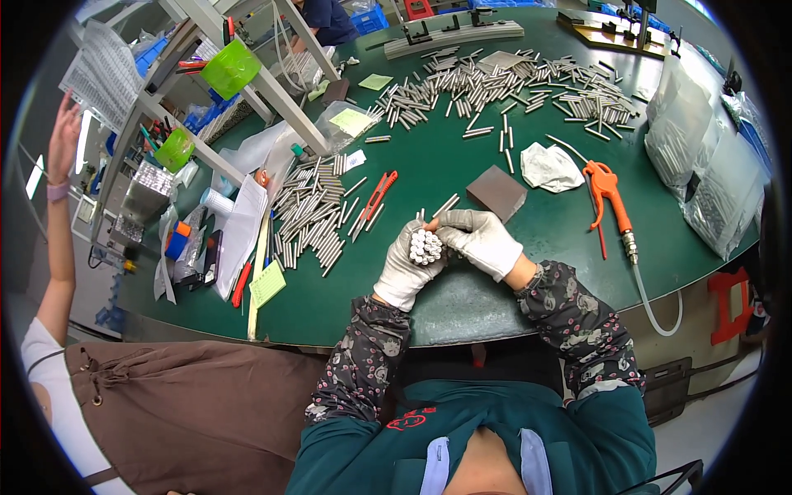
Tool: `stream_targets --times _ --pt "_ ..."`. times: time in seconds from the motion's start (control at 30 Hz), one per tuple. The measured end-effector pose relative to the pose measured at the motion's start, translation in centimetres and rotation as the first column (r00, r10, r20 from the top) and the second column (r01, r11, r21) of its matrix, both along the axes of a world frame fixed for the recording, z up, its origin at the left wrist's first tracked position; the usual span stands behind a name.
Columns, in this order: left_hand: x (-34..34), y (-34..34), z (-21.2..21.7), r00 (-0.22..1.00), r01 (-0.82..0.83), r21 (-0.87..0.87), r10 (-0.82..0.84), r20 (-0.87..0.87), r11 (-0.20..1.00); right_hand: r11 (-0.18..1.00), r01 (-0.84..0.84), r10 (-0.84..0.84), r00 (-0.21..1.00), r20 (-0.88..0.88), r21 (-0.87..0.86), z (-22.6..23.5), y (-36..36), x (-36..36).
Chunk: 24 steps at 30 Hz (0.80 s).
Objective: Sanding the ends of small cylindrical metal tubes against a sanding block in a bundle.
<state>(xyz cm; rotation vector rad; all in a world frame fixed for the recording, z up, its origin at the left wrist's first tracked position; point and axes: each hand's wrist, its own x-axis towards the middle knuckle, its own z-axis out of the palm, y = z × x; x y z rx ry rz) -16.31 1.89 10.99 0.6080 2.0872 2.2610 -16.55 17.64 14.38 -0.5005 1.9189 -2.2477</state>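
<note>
A bundle of short metal rods (pixel 426 247) sits in my left hand (pixel 403 266), which wears a white glove and wraps round it. The round rod ends face up. My gloved right hand (pixel 483 241) is closed at the top of the bundle, its thumb and fingers pinched together. A single metal rod (pixel 446 205) sticks out by its fingertips, partly hidden. Beyond that hand lies a dark brown block (pixel 497 193). To the left are a red utility knife (pixel 379 195) and a pile of loose rods (pixel 309 210).
A larger rod heap (pixel 487 87) spreads across the far side of the green table (pixel 429 177). Right of me lie a crumpled white cloth (pixel 551 168), an orange air gun (pixel 608 198) and plastic bags (pixel 714 202). A shelf frame (pixel 285 78) and another person's raised arm (pixel 59 223) are left.
</note>
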Motion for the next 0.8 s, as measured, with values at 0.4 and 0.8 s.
stream_targets --times 0.4,0.8 --pt "-0.32 -0.16 -0.41 1.0 0.01 -0.035 -0.01 -0.018 0.999 1.0 0.003 -0.002 0.998 0.068 -0.003 -0.13 0.0 0.04" --pt "-0.37 -0.19 0.21 0.995 0.028 0.057 -0.033 0.099 0.998 0.988 0.127 -0.134 0.989 0.07 0.088 0.3 -0.44 -0.22"
